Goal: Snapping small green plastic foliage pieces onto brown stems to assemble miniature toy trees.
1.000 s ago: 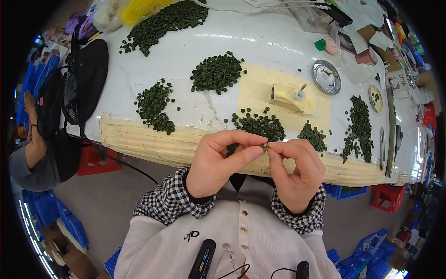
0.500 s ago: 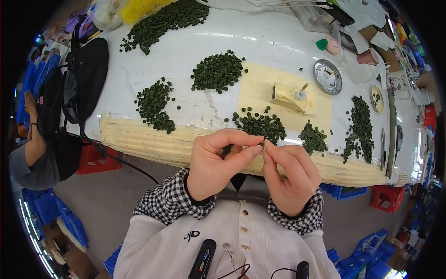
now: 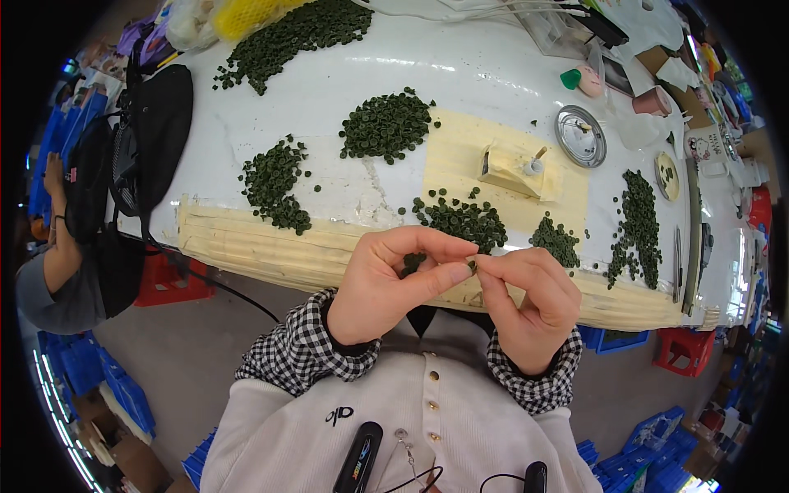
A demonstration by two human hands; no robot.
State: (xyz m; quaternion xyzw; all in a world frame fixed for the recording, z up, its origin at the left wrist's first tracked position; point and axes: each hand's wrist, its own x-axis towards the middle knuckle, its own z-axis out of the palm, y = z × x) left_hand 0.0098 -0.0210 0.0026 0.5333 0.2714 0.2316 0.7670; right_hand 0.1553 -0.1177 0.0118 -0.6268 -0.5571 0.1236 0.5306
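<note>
My left hand (image 3: 403, 275) and my right hand (image 3: 530, 300) meet at the fingertips above the table's front edge. A small dark green round piece (image 3: 472, 266) sits in the pinch of my left thumb and index finger. My right thumb and index finger are pressed together against it; whether they grip a second part is hidden. More dark green pieces (image 3: 413, 261) show inside the curl of my left fingers. Just beyond my hands lies a pile of the same small green pieces (image 3: 462, 223).
Other green piles lie left (image 3: 275, 185), centre (image 3: 386, 125), far (image 3: 288, 37) and right (image 3: 637, 230). A taped block (image 3: 514, 171) with a short peg stands past my hands, near a round metal lid (image 3: 580, 135). Tweezers (image 3: 677, 263) lie at right. A black bag (image 3: 160, 131) and another person's arm (image 3: 56, 222) are at left.
My right hand has shifted slightly to the right, its fingers more bent. The gap between my left thumb and index finger has widened, and the green piece shows more clearly.
</note>
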